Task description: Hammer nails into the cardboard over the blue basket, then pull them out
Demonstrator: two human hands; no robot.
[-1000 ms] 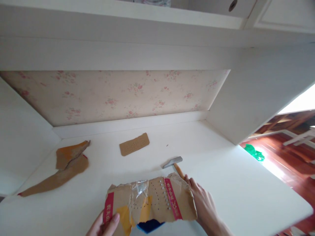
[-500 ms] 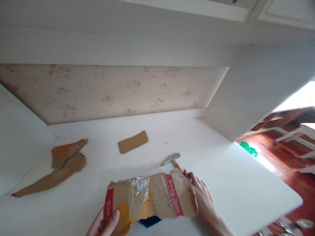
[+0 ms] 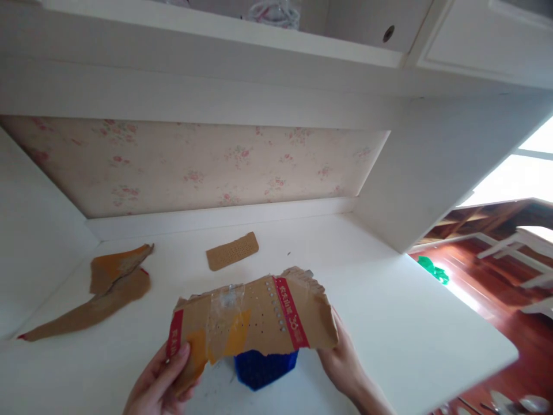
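Note:
A torn cardboard piece (image 3: 254, 320) with red printed stripes, clear tape, yellow patches and a row of small nails is lifted above the white desk (image 3: 389, 311). My left hand (image 3: 158, 383) pinches its left end, thumb on top. My right hand (image 3: 343, 360) grips its right edge from below, fingers mostly hidden behind the cardboard. A blue block (image 3: 265, 369) sits on the desk just under the cardboard. The hammer is hidden behind the raised cardboard, only a sliver of its head (image 3: 307, 272) peeks out.
A small perforated cardboard strip (image 3: 232, 251) lies further back. Torn cardboard scraps (image 3: 103, 291) lie at the left. A floral back panel (image 3: 194, 167) and white side walls enclose the desk. Beyond the desk's right edge are a wooden floor and a green object (image 3: 433, 269).
Both hands have lifted the cardboard off the desk and tilted it up, uncovering the blue block and hiding the hammer. My right hand moved from flat on top to gripping the edge.

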